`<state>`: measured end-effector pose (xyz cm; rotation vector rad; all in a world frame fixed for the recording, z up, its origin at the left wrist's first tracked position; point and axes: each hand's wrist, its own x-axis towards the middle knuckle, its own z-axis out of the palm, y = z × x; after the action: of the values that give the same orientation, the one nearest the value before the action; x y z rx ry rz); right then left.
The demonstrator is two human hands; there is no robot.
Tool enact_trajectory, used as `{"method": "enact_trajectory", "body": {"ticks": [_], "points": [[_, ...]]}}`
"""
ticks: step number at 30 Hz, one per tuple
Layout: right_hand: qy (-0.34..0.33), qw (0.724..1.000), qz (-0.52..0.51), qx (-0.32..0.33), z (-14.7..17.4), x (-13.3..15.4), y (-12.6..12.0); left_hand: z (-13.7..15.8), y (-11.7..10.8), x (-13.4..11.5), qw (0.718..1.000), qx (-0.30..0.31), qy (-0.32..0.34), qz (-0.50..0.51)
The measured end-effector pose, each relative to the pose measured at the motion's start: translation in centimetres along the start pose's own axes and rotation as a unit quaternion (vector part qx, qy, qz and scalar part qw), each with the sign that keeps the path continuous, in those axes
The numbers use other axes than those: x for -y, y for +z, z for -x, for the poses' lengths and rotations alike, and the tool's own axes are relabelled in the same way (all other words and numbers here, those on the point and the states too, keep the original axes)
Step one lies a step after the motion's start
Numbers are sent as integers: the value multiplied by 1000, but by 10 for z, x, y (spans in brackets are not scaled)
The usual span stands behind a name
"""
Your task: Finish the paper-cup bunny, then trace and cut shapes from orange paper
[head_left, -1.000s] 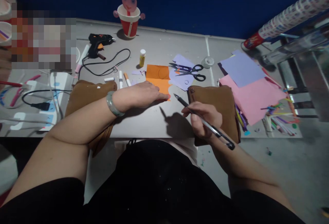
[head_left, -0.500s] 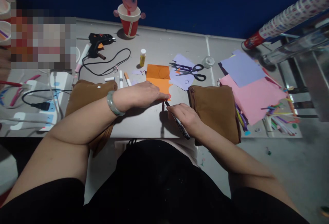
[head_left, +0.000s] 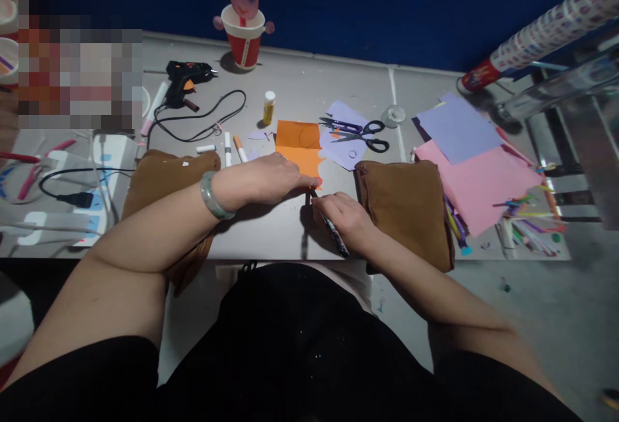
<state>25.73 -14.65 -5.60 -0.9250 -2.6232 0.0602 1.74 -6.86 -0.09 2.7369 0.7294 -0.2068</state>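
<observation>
My left hand (head_left: 273,179) lies with its fingers stretched out over the orange paper (head_left: 304,159), pressing on a small reddish-orange piece at its lower right. The paper has a darker upper panel and a cut, uneven right edge. In my right hand (head_left: 345,217) I grip a slim black pen (head_left: 337,239) with pale markings, slanted down. Its tip is close to my left fingertips at the small piece; whether it touches I cannot tell. Scissors (head_left: 370,137) with black handles rest across a purple paper sheet (head_left: 338,153) just right of the orange paper.
Folded brown cloths (head_left: 406,215) flank my hands. Behind stand a glue stick (head_left: 269,109) and a red cup with a rabbit figure (head_left: 244,41). A glue gun (head_left: 186,80) trails its cord. At right lie a tape roll (head_left: 393,116) and pink paper (head_left: 483,183); a power strip (head_left: 104,183) is left.
My right hand has tipped the pen more upright, its rear end shifting slightly left. The left hand keeps its place on the paper.
</observation>
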Motion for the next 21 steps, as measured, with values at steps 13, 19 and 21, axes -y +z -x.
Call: {"method": "enact_trajectory", "body": {"ticks": [13,19,21], "points": [[-5,999,6,-33,-2,0,1,1,1,1,1000,1,-5,24],[-52,987,-72,-131,17,-10,-6,2,-1,-1,1000,0,-16,14],[-19,985,-67,-155,18,-13,-10,2,-3,-1,1000,3,-15,18]]}}
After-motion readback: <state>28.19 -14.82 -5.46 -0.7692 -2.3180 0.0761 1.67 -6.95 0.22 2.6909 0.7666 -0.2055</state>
